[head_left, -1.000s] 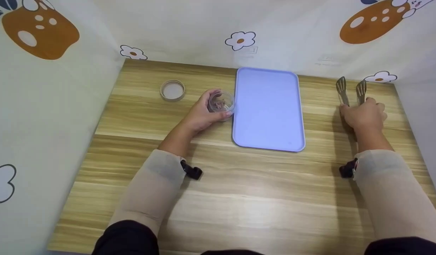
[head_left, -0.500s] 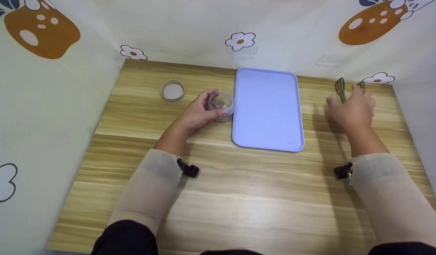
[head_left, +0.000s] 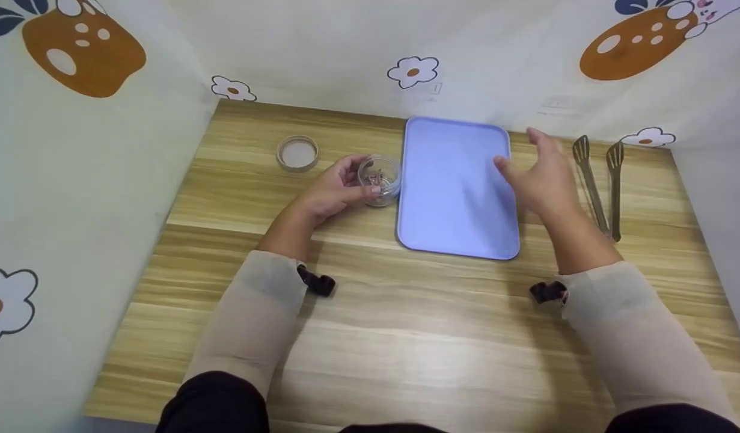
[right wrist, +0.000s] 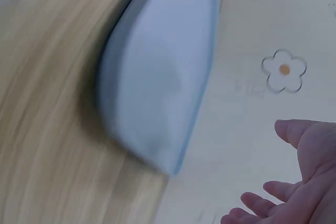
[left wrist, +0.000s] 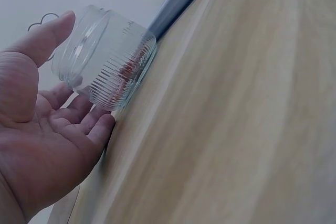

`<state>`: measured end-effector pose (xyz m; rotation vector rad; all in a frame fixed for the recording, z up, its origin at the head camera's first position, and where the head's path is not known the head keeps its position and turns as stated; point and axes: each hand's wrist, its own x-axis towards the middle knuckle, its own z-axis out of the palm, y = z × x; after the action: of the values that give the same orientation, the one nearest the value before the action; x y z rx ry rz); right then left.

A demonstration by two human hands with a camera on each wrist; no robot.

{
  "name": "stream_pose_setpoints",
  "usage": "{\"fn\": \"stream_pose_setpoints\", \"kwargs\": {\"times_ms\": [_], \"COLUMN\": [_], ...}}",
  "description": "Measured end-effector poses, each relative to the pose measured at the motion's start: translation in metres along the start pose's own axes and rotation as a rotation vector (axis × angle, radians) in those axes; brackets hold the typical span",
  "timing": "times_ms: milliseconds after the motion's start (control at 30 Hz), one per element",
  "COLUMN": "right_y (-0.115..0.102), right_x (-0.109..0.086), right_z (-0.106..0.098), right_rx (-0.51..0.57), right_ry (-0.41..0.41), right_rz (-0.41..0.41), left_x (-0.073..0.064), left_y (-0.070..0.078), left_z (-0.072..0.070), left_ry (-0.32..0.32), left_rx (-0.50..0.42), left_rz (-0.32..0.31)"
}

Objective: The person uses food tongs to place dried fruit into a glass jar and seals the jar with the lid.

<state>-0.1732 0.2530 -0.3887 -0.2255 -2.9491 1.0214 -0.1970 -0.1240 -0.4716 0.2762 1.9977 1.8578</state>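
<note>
A clear ribbed glass jar (head_left: 379, 180) without a lid stands on the table at the left edge of the blue tray (head_left: 460, 186). Small reddish-brown bits show at its bottom. My left hand (head_left: 333, 192) holds the jar from the left, thumb at the near side of the rim and fingers behind it; in the left wrist view the glass jar (left wrist: 105, 59) sits between thumb and fingers. My right hand (head_left: 541, 180) hovers over the tray's right edge, thumb and fingers spread, holding nothing. To its right lie two slotted turners (head_left: 592, 183), side by side.
A round lid (head_left: 297, 154) with a tan rim lies left of the jar. Behind the wooden table (head_left: 406, 337) rises a wall covering (head_left: 321, 48) printed with flowers and fruit, and it also closes off both sides.
My right hand has let go of the slotted turners, which now lie on the table, and has moved left to the tray's edge. The left hand stays at the jar.
</note>
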Motion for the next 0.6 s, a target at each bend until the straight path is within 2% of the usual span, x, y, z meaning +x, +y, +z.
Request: {"fn": "stream_pose_setpoints", "kwargs": {"times_ms": [233, 600], "right_y": [-0.040, -0.076], "right_x": [-0.002, -0.008], "right_z": [0.027, 0.059], "right_rx": [0.143, 0.228], "right_ry": [-0.056, -0.158], "right_rz": [-0.056, -0.105], "left_x": [-0.001, -0.003], "left_y": [0.000, 0.001], "left_z": [0.000, 0.001], "left_ry": [0.013, 0.008], "left_rx": [0.010, -0.021], "left_rz": [-0.009, -0.008]}}
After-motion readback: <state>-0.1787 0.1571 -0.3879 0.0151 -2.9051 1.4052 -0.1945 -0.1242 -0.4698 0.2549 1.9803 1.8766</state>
